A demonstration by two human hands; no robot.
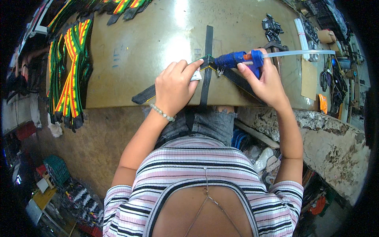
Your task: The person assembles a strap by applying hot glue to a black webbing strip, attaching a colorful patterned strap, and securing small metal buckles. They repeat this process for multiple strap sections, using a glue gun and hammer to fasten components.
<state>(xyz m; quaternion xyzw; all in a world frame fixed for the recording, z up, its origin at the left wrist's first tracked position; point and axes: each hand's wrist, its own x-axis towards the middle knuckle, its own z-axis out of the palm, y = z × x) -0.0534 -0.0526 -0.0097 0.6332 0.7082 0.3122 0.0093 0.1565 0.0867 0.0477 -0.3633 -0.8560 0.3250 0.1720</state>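
A blue hot glue gun [233, 60] is gripped in my right hand [268, 83], its nozzle pointing left at a strap crossing. From its back end sticks a long translucent glue stick [300, 52]. Dark woven straps with green and yellow edging [147, 94] form an inverted V over a straight black strap [209, 37]. With a fingertip on the crossing, my left hand [173, 85] is closed, pinching a small white label [196, 76]. The gun's tip and the crossing touch or nearly touch; which one, I cannot tell.
Bundles of red, yellow and green striped straps [73, 63] hang over the table's left side. Black plastic buckles [272, 27] lie at the far right, near white glue sticks [301, 37] and a piece of cardboard [309, 81]. The table's front edge [118, 107] runs before my body.
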